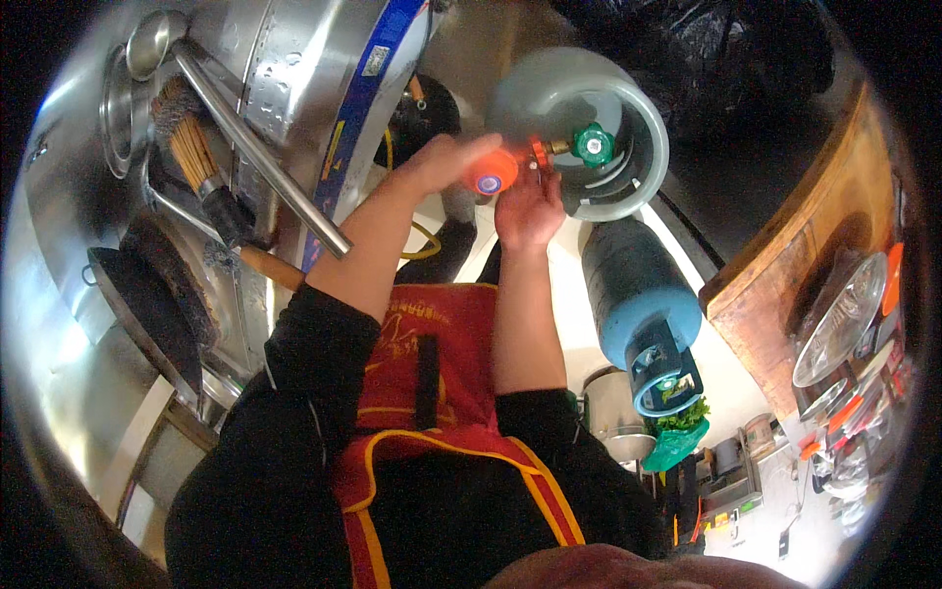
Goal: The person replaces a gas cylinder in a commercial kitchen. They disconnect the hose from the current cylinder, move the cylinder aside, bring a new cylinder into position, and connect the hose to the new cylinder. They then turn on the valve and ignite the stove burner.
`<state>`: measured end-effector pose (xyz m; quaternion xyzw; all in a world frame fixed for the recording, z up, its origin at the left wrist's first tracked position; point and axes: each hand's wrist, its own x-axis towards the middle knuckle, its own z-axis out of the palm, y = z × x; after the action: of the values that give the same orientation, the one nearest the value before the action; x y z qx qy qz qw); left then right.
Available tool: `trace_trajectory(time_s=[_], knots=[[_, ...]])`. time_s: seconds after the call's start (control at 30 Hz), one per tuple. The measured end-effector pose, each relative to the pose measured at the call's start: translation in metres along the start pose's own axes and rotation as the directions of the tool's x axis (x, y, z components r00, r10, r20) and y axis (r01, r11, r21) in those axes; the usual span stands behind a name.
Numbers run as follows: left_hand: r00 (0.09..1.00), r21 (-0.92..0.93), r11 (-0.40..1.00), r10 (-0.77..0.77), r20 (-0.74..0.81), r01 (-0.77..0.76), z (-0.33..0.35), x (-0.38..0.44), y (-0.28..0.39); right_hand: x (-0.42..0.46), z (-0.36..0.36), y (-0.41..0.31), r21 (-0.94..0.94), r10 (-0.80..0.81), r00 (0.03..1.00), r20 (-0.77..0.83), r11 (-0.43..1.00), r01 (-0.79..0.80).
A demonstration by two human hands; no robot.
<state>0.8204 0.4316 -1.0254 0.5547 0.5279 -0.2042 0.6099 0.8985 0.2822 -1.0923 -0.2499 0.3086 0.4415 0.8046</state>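
My left hand [439, 163] grips an orange-red gas regulator [491, 172], its fingers partly hidden behind the round body. My right hand [530, 212] is palm up just below, with its fingers bunched against the red handwheel [540, 152] of the regulator; blur hides the exact grip. The handwheel sits at the brass outlet [560, 146] of a valve with a green knob [593, 145]. This valve is inside the round collar [650, 132] of a grey gas cylinder [526, 85].
A blue gas cylinder [647, 316] stands right of my arm, near a metal pot [614, 405]. On the left, a steel stove counter [283, 81] holds a ladle [265, 147], a bamboo brush [193, 151] and a wok [151, 316]. A wooden worktop [765, 309] edges the right side.
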Motion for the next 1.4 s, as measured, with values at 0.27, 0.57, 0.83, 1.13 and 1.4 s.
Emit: trace_trajectory(time_s=[0.27,0.57,0.83,1.13,1.4], knots=[[0.996,0.036,0.996,-0.084,-0.02,0.085,-0.001,0.004,-0.002,-0.004,0.004,0.002,0.162,0.0,0.995,0.101,0.987,-0.016],[0.995,0.108,0.99,-0.085,-0.048,0.09,-0.002,0.002,0.006,-0.027,-0.013,0.001,-0.172,-0.14,0.988,-0.064,0.977,0.127],[0.997,-0.148,0.989,-0.031,-0.071,0.02,0.007,0.027,-0.024,0.008,0.011,0.0,0.238,0.072,0.974,0.213,0.963,-0.123],[0.999,-0.211,0.977,-0.04,-0.034,0.032,0.022,0.02,-0.018,-0.057,0.004,0.007,0.013,-0.326,0.943,-0.071,0.945,0.328],[0.999,-0.196,0.98,-0.046,-0.001,0.045,0.018,0.023,-0.022,0.009,-0.003,0.001,0.25,0.046,0.99,0.13,0.965,-0.077]])
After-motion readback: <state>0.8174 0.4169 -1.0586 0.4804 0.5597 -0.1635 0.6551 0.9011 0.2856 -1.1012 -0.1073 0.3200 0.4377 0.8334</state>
